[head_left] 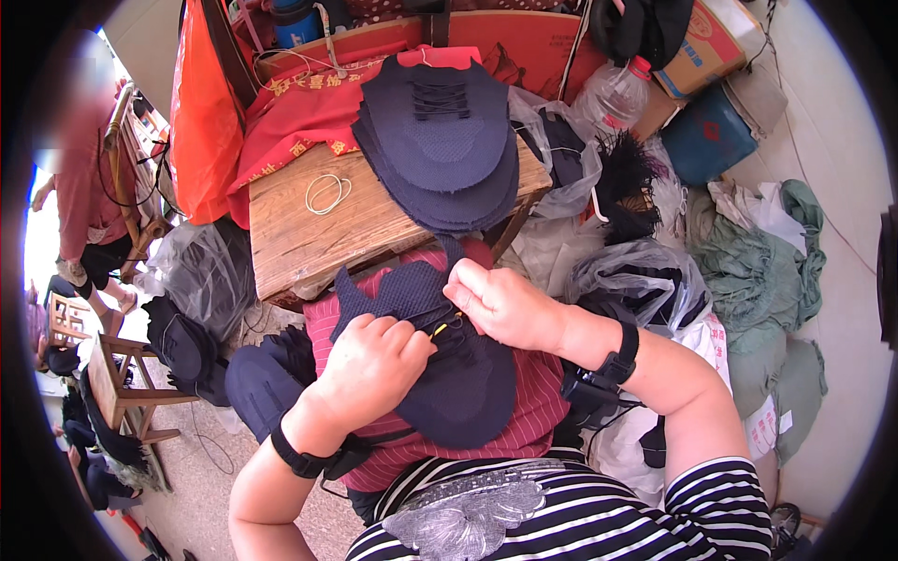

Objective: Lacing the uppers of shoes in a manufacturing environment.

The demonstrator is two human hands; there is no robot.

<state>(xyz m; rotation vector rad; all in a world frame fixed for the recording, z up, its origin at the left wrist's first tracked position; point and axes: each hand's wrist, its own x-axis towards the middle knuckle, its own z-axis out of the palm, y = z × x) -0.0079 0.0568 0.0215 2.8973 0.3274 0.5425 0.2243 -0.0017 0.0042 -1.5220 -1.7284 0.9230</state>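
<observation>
A dark navy knitted shoe upper (458, 397) lies across my lap on a red striped cloth (538, 397). My left hand (374, 365) is closed at its left side, knuckles up, gripping it near the lace area. On the opposite side my right hand (505, 304) pinches the upper by its opening, thumb against fingers. Between the two hands shows a small thin yellow piece (440, 329), too small to name. Just beyond, a stack of similar uppers (435, 140) rests on a wooden bench (299, 234); the top one has black lacing.
A loop of pale cord (327, 194) lies on the bench beside a red cloth (299, 122). At right are plastic bags (645, 271), a clear bottle (613, 93) and green fabric (758, 271). More uppers (262, 388) hang at left. Another person (89, 187) is at far left.
</observation>
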